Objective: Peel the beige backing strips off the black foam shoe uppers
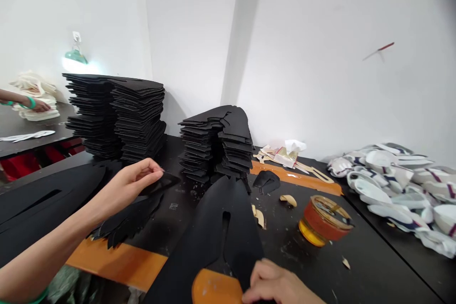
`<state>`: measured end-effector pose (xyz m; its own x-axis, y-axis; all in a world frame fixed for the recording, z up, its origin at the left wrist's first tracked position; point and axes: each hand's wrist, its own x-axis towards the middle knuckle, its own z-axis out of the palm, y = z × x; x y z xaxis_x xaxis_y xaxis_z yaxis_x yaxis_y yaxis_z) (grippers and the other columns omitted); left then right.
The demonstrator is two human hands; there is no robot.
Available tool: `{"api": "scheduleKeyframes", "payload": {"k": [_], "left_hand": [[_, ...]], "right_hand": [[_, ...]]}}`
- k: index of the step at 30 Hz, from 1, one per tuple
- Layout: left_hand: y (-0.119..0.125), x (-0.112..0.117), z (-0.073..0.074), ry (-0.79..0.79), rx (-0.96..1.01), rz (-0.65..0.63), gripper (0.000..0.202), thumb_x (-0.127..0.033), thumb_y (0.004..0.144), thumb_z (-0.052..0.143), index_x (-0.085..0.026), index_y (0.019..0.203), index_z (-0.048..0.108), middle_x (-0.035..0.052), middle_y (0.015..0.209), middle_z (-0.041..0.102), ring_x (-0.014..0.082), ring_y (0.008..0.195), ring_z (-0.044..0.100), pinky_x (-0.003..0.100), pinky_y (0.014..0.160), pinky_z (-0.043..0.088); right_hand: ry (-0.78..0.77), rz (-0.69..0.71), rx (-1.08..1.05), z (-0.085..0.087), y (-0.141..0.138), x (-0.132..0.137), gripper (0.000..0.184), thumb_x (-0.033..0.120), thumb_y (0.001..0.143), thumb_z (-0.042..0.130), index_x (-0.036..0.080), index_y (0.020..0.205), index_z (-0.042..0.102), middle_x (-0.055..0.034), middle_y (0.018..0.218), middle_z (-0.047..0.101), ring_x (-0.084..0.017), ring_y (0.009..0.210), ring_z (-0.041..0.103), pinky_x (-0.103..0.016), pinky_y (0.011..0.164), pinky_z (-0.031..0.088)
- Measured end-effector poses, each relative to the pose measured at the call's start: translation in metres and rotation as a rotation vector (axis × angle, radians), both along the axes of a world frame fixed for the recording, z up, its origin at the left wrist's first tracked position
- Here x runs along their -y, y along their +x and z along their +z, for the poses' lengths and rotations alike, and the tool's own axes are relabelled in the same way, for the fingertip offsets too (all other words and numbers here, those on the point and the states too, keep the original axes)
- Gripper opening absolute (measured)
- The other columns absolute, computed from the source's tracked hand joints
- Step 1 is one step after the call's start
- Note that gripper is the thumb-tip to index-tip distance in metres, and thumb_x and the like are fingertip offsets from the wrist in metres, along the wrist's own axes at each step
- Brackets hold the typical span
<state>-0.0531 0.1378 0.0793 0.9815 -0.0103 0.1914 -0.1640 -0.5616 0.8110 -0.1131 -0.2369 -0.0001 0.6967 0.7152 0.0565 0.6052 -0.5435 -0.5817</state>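
A black U-shaped shoe-upper piece (208,218) with a narrow slit lies in front of me. My right hand (276,285) pinches its near edge beside the orange strip. Farther left, my left hand (142,175) has thumb and forefinger closed at the corner of a thin black piece (169,183), partly lost against the dark table. Below that hand is a fanned bunch of small black pieces (130,218). Another large black upper piece (46,194) rests at the left, partly behind my forearm.
Two tall stacks of black pieces (138,114) and a lower stack (233,137) stand near the wall. A glue jar (322,221) sits at the right, with scraps around it. White shoe uppers (399,190) are heaped far right. A co-worker's hand (39,105) touches white pieces.
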Motion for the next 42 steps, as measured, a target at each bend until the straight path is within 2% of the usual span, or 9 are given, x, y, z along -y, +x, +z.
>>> {"api": "scheduleKeyframes", "payload": {"k": [5, 10, 15, 20, 26, 30, 32, 36, 42], "left_hand": [[0.008, 0.076, -0.026, -0.742, -0.372, -0.37, 0.023, -0.037, 0.078, 0.066, -0.019, 0.079, 0.052, 0.002, 0.081, 0.063, 0.0165, 0.083, 0.062, 0.025, 0.074, 0.049], [0.038, 0.13, -0.082, -0.894, -0.447, -0.401, 0.027, -0.039, 0.077, 0.068, -0.017, 0.079, 0.053, 0.0034, 0.082, 0.066, 0.0135, 0.076, 0.063, 0.023, 0.069, 0.049], [0.054, 0.137, -0.107, -0.884, -0.372, -0.222, 0.033, -0.044, 0.073, 0.071, -0.018, 0.076, 0.051, -0.0012, 0.074, 0.062, 0.0107, 0.067, 0.059, 0.022, 0.065, 0.047], [0.058, 0.134, -0.11, -0.818, -0.369, -0.241, 0.032, -0.046, 0.076, 0.068, -0.018, 0.078, 0.051, -0.0008, 0.075, 0.062, 0.0108, 0.067, 0.058, 0.022, 0.063, 0.045], [0.06, 0.135, -0.112, -0.705, -0.341, -0.255, 0.031, -0.047, 0.077, 0.066, -0.019, 0.084, 0.053, 0.0002, 0.075, 0.06, 0.0145, 0.07, 0.06, 0.026, 0.066, 0.048], [0.051, 0.134, -0.108, -0.43, 0.018, -0.011, 0.048, -0.039, 0.074, 0.071, -0.023, 0.116, 0.054, 0.0066, 0.106, 0.061, 0.0209, 0.1, 0.058, 0.033, 0.088, 0.046], [0.042, 0.136, -0.102, -0.286, 0.187, 0.047, 0.039, -0.036, 0.075, 0.07, -0.026, 0.112, 0.06, 0.0056, 0.107, 0.061, 0.02, 0.097, 0.056, 0.031, 0.085, 0.045], [0.027, 0.142, -0.096, -0.165, 0.121, -0.104, 0.014, -0.036, 0.082, 0.063, -0.023, 0.077, 0.066, 0.0005, 0.077, 0.061, 0.0124, 0.062, 0.05, 0.025, 0.058, 0.038], [0.032, 0.144, -0.106, -0.243, -0.034, -0.183, 0.017, -0.039, 0.082, 0.063, -0.024, 0.083, 0.069, 0.0014, 0.087, 0.063, 0.0121, 0.067, 0.058, 0.023, 0.058, 0.043]], "right_hand": [[0.204, -0.221, 0.077, 0.006, 0.062, -0.03, 0.034, 0.039, 0.088, 0.059, 0.028, 0.121, 0.061, -0.0067, 0.132, 0.05, -0.023, 0.122, 0.048, -0.039, 0.105, 0.037], [0.512, -0.332, -0.166, -0.026, 0.118, -0.05, 0.022, 0.038, 0.087, 0.059, 0.021, 0.094, 0.071, -0.0063, 0.098, 0.065, -0.023, 0.096, 0.059, -0.04, 0.092, 0.044], [0.7, -0.393, -0.408, -0.037, 0.121, -0.039, 0.042, 0.053, 0.089, 0.052, 0.016, 0.101, 0.068, -0.0087, 0.093, 0.068, -0.019, 0.081, 0.064, -0.031, 0.071, 0.052], [0.841, -0.405, -0.732, -0.032, 0.114, -0.04, 0.039, 0.05, 0.077, 0.071, 0.012, 0.084, 0.064, -0.0061, 0.073, 0.068, -0.013, 0.061, 0.065, -0.022, 0.058, 0.051], [0.897, -0.474, -0.802, -0.037, 0.113, -0.046, 0.041, 0.042, 0.065, 0.082, 0.014, 0.082, 0.058, -0.0022, 0.065, 0.068, -0.015, 0.059, 0.068, -0.021, 0.055, 0.053], [0.91, -0.504, -0.786, -0.037, 0.111, -0.048, 0.04, 0.042, 0.064, 0.083, 0.014, 0.078, 0.058, -0.0037, 0.065, 0.069, -0.017, 0.059, 0.069, -0.022, 0.056, 0.054], [0.929, -0.527, -0.779, -0.036, 0.109, -0.05, 0.039, 0.041, 0.063, 0.083, 0.014, 0.078, 0.059, -0.0037, 0.065, 0.069, -0.018, 0.061, 0.07, -0.024, 0.058, 0.055], [0.951, -0.517, -0.793, -0.03, 0.103, -0.055, 0.036, 0.041, 0.066, 0.082, 0.013, 0.078, 0.063, -0.0046, 0.067, 0.07, -0.019, 0.067, 0.071, -0.028, 0.065, 0.058], [0.896, -0.475, -0.803, -0.025, 0.096, -0.057, 0.033, 0.041, 0.072, 0.078, 0.011, 0.082, 0.069, -0.01, 0.075, 0.073, -0.021, 0.071, 0.072, -0.03, 0.067, 0.059]]}}
